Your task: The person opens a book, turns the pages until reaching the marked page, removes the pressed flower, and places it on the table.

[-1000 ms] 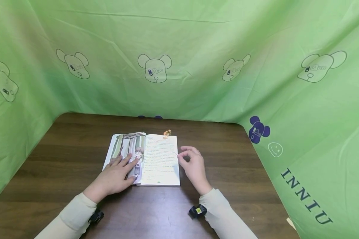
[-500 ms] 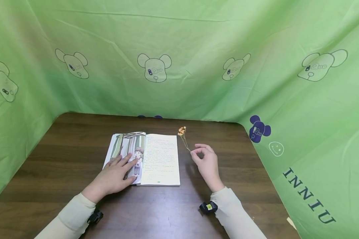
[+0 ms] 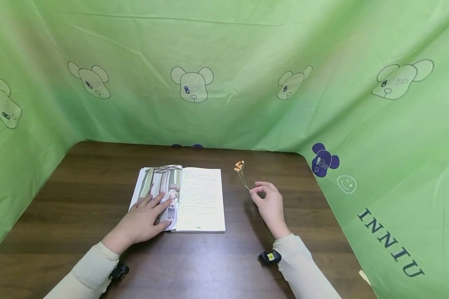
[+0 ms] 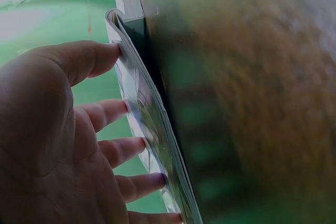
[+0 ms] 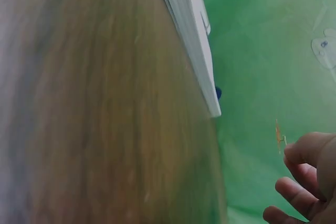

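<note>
An open book (image 3: 202, 199) lies on the table, an illustrated page on its left side and a page of text on its right. Spread fingers of my left hand (image 3: 142, 222) press down on the picture page; the left wrist view shows the fingertips touching the book (image 4: 152, 108). To the right of the book, my right hand (image 3: 268, 207) pinches the thin stem of a small dried flower sprig (image 3: 241, 171) between thumb and index finger. Its orange blossoms point up and away, held above the table. In the right wrist view the sprig (image 5: 279, 137) appears small beside the fingertips.
The dark wooden table (image 3: 97, 178) is bounded at the back and sides by a green cloth (image 3: 247, 116) printed with bear heads. A small pale piece (image 3: 364, 277) shows at the table's right edge. Black wrist cameras (image 3: 270, 257) sit at both cuffs.
My right hand has lifted the flower sprig off the text page and carried it rightward, away from the book. The left hand has stayed on the picture page.
</note>
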